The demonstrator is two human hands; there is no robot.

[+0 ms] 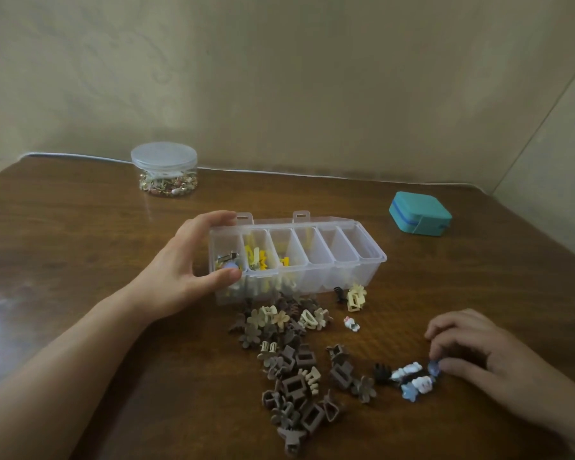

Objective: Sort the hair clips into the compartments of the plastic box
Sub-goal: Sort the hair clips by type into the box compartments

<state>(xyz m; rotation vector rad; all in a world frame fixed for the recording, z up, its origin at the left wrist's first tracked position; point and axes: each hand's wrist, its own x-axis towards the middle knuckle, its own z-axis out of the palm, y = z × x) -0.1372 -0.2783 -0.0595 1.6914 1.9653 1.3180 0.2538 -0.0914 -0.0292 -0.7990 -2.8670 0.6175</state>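
Slippage worries me: right grip (pixel 440 364) pinches a small blue clip (pixel 433 367) beside crowded neighbours; left grip (pixel 193 263) clasps the clear compartmented plastic box (pixel 352 277).

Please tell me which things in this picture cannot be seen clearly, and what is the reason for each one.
- Head view: left end wall of the plastic box, covered by the left hand.
- The small blue clip at the right hand: fingers partly cover it, so the grip is uncertain.
- Contents of the round jar: too small to name.
- Both forearms: cut by the picture edges.
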